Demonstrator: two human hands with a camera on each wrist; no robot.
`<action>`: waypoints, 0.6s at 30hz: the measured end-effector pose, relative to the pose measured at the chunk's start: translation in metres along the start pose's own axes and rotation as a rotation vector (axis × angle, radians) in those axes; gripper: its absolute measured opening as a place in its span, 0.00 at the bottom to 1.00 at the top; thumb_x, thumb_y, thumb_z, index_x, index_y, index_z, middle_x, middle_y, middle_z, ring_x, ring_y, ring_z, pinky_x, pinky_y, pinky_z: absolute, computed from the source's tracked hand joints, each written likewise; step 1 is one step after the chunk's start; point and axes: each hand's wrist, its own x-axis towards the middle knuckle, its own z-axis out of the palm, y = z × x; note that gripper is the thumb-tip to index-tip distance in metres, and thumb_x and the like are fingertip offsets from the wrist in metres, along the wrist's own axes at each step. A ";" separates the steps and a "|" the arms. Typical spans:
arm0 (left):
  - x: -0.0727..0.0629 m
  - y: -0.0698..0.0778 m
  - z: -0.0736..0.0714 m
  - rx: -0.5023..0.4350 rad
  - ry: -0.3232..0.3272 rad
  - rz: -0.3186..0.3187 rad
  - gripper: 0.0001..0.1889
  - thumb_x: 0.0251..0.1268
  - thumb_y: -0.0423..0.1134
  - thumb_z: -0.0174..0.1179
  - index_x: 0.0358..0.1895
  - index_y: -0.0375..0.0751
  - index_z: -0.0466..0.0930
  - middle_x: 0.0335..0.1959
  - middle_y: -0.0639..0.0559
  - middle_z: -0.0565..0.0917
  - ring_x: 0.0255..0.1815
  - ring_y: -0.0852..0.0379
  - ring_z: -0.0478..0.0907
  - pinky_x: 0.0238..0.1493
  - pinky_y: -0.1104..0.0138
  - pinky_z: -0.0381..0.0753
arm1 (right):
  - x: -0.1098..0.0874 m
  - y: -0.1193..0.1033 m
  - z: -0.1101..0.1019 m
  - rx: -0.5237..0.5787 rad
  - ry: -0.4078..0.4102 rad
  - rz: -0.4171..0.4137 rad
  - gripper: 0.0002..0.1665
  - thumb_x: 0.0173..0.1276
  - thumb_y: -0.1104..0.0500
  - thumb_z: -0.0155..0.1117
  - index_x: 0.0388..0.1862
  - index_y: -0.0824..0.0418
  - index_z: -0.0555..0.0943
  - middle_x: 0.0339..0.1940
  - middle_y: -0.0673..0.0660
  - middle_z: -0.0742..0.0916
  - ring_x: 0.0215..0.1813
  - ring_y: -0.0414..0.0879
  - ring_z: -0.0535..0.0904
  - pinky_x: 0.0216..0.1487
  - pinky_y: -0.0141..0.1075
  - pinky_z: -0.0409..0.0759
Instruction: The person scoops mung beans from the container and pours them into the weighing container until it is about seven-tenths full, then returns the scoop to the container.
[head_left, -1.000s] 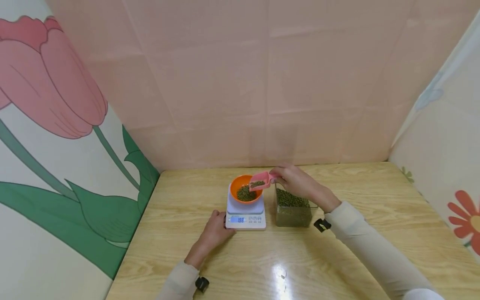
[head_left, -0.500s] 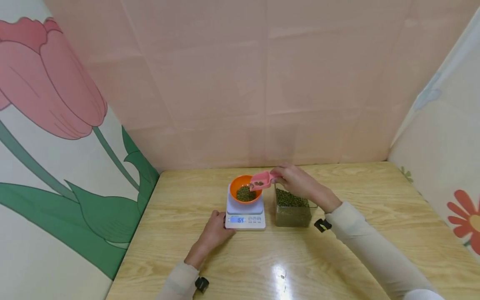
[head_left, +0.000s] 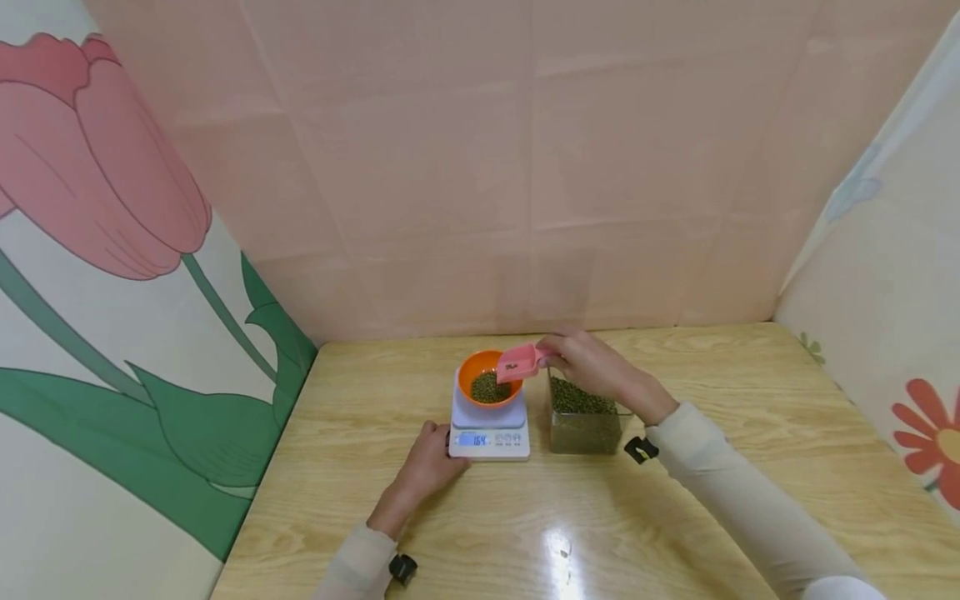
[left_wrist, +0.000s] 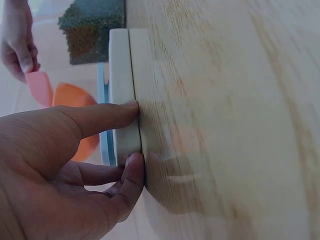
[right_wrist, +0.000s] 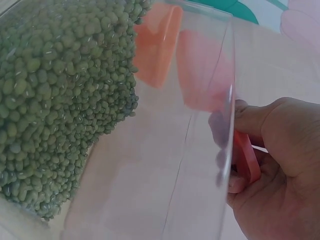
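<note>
My right hand [head_left: 592,363] grips the handle of a pink scoop [head_left: 516,365], its tip over the rim of an orange bowl [head_left: 471,368]. Only a few beans lie in the scoop. Green mung beans [head_left: 491,390] cover the bottom of the bowl, which stands on a white kitchen scale [head_left: 489,415] with a lit digital display [head_left: 474,439]. At the scale's near left corner, my left hand [head_left: 433,460] holds on, thumb along the front edge and fingers round the side, as the left wrist view shows.
A clear container [head_left: 585,433] of mung beans stands just right of the scale, below the right forearm; its wall fills much of the right wrist view. The wooden table [head_left: 360,392] ends at a pink backdrop [head_left: 420,250].
Beans have slid out of the scoop into the bowl, leaving only a few in it. The digits on the scale's display have changed. Both hands have stayed nearly in place.
</note>
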 end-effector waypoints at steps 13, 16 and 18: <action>0.003 0.000 0.000 0.009 -0.006 -0.022 0.24 0.62 0.33 0.75 0.62 0.34 0.84 0.46 0.46 0.79 0.46 0.53 0.68 0.48 0.61 0.75 | 0.001 0.003 0.001 -0.016 0.010 -0.012 0.13 0.74 0.63 0.71 0.53 0.67 0.88 0.48 0.60 0.90 0.48 0.50 0.87 0.50 0.44 0.88; 0.003 0.000 0.000 0.015 -0.003 -0.016 0.24 0.61 0.32 0.76 0.62 0.34 0.84 0.46 0.46 0.81 0.46 0.53 0.68 0.48 0.61 0.75 | 0.000 0.004 0.001 -0.018 0.005 -0.012 0.12 0.74 0.63 0.71 0.53 0.67 0.88 0.48 0.60 0.90 0.48 0.50 0.88 0.50 0.43 0.88; 0.003 0.000 0.000 0.016 -0.004 -0.014 0.25 0.61 0.32 0.76 0.62 0.34 0.84 0.46 0.47 0.82 0.46 0.53 0.67 0.48 0.62 0.75 | 0.000 0.004 0.001 -0.017 -0.001 -0.009 0.12 0.74 0.63 0.71 0.52 0.66 0.88 0.48 0.60 0.90 0.49 0.50 0.88 0.50 0.43 0.88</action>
